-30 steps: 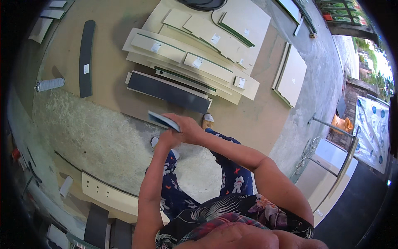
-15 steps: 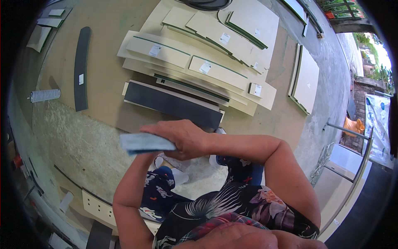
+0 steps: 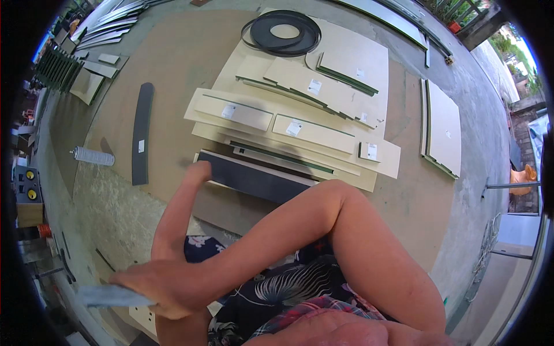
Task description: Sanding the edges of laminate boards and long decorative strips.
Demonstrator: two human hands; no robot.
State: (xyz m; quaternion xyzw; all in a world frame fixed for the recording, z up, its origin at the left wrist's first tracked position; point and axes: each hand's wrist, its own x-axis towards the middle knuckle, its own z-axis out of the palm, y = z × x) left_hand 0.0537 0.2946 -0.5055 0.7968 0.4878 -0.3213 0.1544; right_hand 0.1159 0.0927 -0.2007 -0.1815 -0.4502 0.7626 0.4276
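Note:
My right arm crosses in front of my body to the lower left. There my right hand (image 3: 164, 285), somewhat blurred, is closed on a folded pale blue cloth (image 3: 112, 296). My left hand (image 3: 199, 172) is at the near left end of a long dark grey board (image 3: 251, 179), its fingers curled at the edge and partly hidden. That board lies in front of a stack of cream boards (image 3: 323, 141), several with dark green edges and white labels. A single narrow dark grey strip (image 3: 142, 135) lies apart on the left.
A spray can (image 3: 94, 156) lies on its side at the left. Rolls of dark edging (image 3: 283, 32) rest at the far end of the stack. Cream panels (image 3: 443, 127) lie on the right, beside a metal rail (image 3: 513, 185). Brown sheeting (image 3: 179, 52) covers part of the concrete floor.
My right hand has swung down and left with the cloth. My left hand, earlier mostly hidden behind it, now reaches the dark grey board's left end. The whole view has shifted.

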